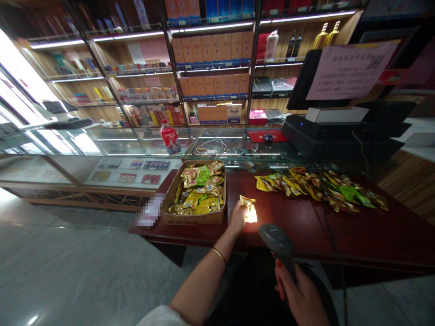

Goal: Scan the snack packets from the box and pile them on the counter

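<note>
My left hand [238, 218] is closed on a small foil snack packet [250, 210], just above the dark red table. A bright light falls on the packet. In my right hand [299, 290] is a grey handheld barcode scanner [277, 241], its head pointing at the lit packet. To the left of my left hand stands a cardboard box [195, 219] full of gold, yellow and green packets. Further right, a long pile of similar packets [299, 182] lies along the back of the table.
The dark red table [340, 235] meets a glass display counter [234, 149]. On the counter are a red bottle [170, 138], a white cable [212, 147], and a mouse [268, 139] on a red mat. A monitor [302, 81] stands right. The scanner's cord [331, 235] crosses the table.
</note>
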Available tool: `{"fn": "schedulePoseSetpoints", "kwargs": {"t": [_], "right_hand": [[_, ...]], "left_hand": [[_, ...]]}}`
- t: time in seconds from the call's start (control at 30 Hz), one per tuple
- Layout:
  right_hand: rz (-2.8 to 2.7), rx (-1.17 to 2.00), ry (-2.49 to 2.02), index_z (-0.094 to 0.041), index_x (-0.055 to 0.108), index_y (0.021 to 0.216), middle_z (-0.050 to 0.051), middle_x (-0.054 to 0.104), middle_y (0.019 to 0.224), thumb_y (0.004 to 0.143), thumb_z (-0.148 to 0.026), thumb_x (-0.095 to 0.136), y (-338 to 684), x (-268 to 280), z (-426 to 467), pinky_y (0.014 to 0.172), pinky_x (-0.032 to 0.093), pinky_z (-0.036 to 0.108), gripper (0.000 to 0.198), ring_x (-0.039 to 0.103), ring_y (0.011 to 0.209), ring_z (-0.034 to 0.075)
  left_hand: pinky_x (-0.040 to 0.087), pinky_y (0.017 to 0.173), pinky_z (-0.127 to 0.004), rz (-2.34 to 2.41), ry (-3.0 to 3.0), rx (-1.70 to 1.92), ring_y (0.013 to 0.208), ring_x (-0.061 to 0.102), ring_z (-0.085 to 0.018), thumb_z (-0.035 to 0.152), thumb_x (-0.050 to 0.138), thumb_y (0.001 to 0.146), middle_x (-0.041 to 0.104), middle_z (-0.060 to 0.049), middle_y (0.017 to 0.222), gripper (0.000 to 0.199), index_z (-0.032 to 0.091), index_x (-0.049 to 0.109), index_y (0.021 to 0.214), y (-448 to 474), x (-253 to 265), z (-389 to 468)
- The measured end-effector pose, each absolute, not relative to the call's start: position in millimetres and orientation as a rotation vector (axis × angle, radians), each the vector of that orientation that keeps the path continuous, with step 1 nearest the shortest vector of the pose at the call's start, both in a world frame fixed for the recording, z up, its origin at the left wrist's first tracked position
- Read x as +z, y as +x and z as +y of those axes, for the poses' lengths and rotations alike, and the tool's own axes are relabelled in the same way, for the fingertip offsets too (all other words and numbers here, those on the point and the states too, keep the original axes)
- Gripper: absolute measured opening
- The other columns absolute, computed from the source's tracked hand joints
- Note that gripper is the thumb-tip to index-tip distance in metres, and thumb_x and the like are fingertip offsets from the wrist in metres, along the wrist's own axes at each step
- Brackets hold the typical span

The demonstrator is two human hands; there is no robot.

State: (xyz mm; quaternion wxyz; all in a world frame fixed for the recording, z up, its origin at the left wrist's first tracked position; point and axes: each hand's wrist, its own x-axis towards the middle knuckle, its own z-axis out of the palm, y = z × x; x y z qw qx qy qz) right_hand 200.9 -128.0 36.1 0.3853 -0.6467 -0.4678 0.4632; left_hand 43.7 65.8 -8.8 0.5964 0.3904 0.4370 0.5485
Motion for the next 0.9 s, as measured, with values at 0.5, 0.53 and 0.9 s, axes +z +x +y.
{"fn": "schedulePoseSetpoints", "kwargs": {"t": [0.5, 0.53, 0.9], "right_hand": [[-1.195, 1.197, -1.656, -0.017, 0.063, 0.124, -0.002, 0.062, 0.059, 0.084, -0.082, 0.047, 195.8, 35.5, -123.6, 0.062, 0.053, 0.031, 0.078, 0.061, 0.058, 0.020], [-1.196, 1.197, -1.659, -0.017, 0.064, 0.122, -0.002, 0.062, 0.059, 0.084, -0.082, 0.047, 196.6, 35.8, -124.2, 0.061, 0.053, 0.031, 0.077, 0.061, 0.058, 0.020], [-1.045, 1.108, -1.736, -0.020, 0.065, 0.121, -0.004, 0.058, 0.053, 0.078, -0.085, 0.052, 188.6, 60.2, -154.4, 0.053, 0.049, 0.030, 0.078, 0.058, 0.048, 0.019]], "left_hand": [[0.047, 0.060, -0.024, 0.958, 0.895, 1.273, 0.067, 0.061, -0.016, 0.032, 0.067, 0.072, 0.067, -0.002, 0.082, 0.036, 0.016, 0.065, 0.104, 44.1, -3.7, 64.4], [0.047, 0.059, -0.024, 0.951, 0.895, 1.278, 0.067, 0.062, -0.015, 0.032, 0.068, 0.073, 0.067, -0.002, 0.082, 0.036, 0.016, 0.064, 0.104, 44.1, -3.7, 64.4], [0.050, 0.066, -0.027, 0.889, 0.798, 1.326, 0.071, 0.064, -0.017, 0.031, 0.073, 0.071, 0.069, -0.003, 0.085, 0.040, 0.015, 0.065, 0.106, 47.4, -7.5, 63.9]]}}
